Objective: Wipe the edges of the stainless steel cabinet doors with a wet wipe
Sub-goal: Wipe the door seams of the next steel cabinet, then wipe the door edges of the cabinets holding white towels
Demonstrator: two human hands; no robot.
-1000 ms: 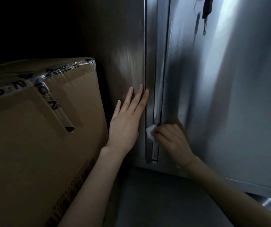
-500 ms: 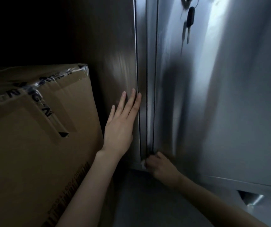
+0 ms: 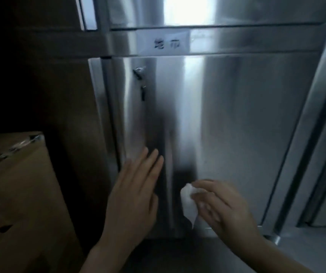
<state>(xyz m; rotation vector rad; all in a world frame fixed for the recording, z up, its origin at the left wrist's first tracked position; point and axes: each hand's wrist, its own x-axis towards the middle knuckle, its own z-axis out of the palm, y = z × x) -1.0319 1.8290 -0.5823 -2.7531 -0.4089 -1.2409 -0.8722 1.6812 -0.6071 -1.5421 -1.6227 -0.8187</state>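
The right hand (image 3: 229, 209) pinches a white wet wipe (image 3: 187, 203) that hangs long-way down, near the steel cabinet door (image 3: 237, 125). The left hand (image 3: 134, 196) is flat and wide open beside it.

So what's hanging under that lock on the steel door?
A small dark key dangles below the lock on the cabinet door. The picture is too blurred to show whether anything else hangs there. The door is shut, so its contents are hidden.
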